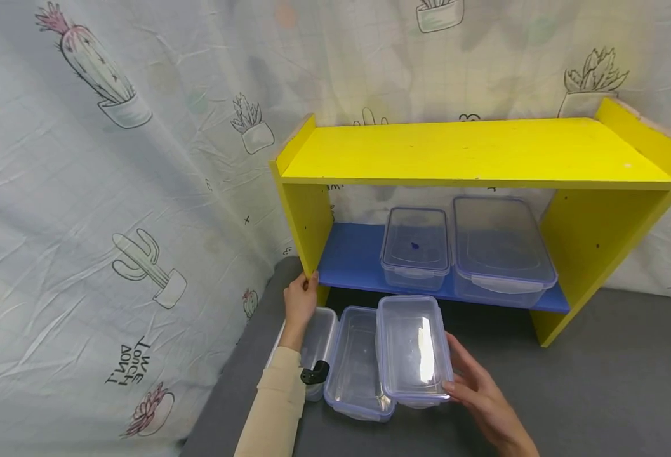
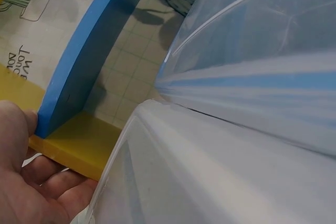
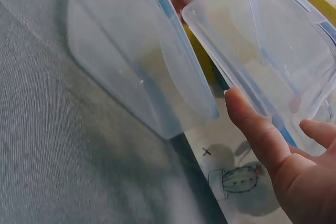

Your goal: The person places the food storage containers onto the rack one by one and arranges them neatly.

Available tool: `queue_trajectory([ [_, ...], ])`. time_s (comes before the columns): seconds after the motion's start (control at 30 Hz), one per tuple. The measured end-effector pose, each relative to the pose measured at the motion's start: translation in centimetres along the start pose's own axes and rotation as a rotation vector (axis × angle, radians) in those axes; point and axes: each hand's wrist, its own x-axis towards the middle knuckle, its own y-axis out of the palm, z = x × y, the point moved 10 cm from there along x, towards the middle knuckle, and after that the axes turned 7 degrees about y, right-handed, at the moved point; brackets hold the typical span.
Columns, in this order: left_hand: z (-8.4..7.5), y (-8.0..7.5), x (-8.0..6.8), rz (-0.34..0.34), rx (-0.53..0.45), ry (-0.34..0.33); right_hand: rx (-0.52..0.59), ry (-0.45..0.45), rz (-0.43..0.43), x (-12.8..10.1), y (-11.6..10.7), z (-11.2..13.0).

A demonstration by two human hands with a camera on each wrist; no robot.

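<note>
Head view: your right hand [image 1: 478, 390] grips the lidded clear container [image 1: 414, 349] just before the yellow shelf unit [image 1: 472, 152], lifting it, while your left hand [image 1: 299, 301] clasps the shelf's leg for steadiness.

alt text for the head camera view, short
A right hand holds a clear lidded plastic container above a grey table, before a yellow shelf unit. The left hand grips the shelf's left post.
</note>
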Motion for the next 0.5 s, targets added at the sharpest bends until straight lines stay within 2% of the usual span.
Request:
queue_trajectory([
  [0.3, 0.1, 0.4, 0.0, 0.026, -0.008, 0.0, -0.033, 0.023, 0.003, 0.8, 1.5, -0.1],
  [0.5, 0.2, -0.2, 0.1, 0.004, -0.017, -0.003, -0.028, -0.005, 0.042, 2.0, 3.0, 0.6],
])
